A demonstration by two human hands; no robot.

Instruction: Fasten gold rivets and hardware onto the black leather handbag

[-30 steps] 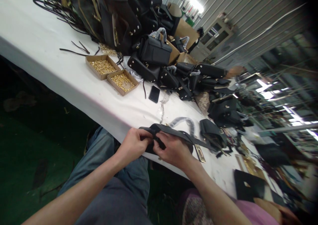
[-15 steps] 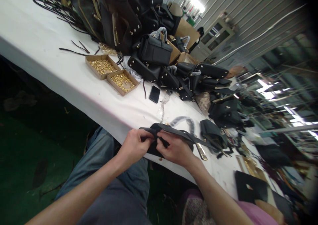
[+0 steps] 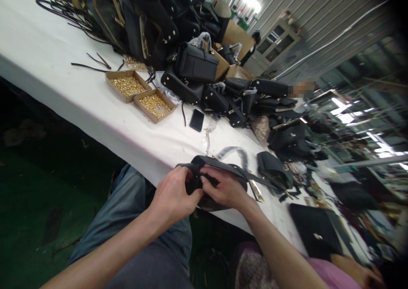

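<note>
A black handbag (image 3: pixel 219 163) lies at the near edge of the white table, its plastic-wrapped handle (image 3: pixel 234 151) arching up behind it. My left hand (image 3: pixel 177 191) grips the bag's left end, with the fingertips tucked inside and the thumb held lower, apart from them. Close beside it, my right hand (image 3: pixel 221 187) pinches the bag's edge between thumb and fingers. Whatever small part may lie between the fingertips is hidden. A gold metal strip (image 3: pixel 256 191) shows just right of the bag.
Two cardboard trays (image 3: pixel 110 81) of small gold fittings and a black phone (image 3: pixel 196 120) lie on the white table (image 3: pixel 92 100). Black handbags (image 3: pixel 197 63) are heaped behind. A black flat panel (image 3: pixel 314 229) lies at right, near another person's hand (image 3: pixel 366 276).
My left hand has turned, its thumb dropping away from its fingers. My right hand stays at the bag's edge. At right, the black panel and the other person's hand have shifted.
</note>
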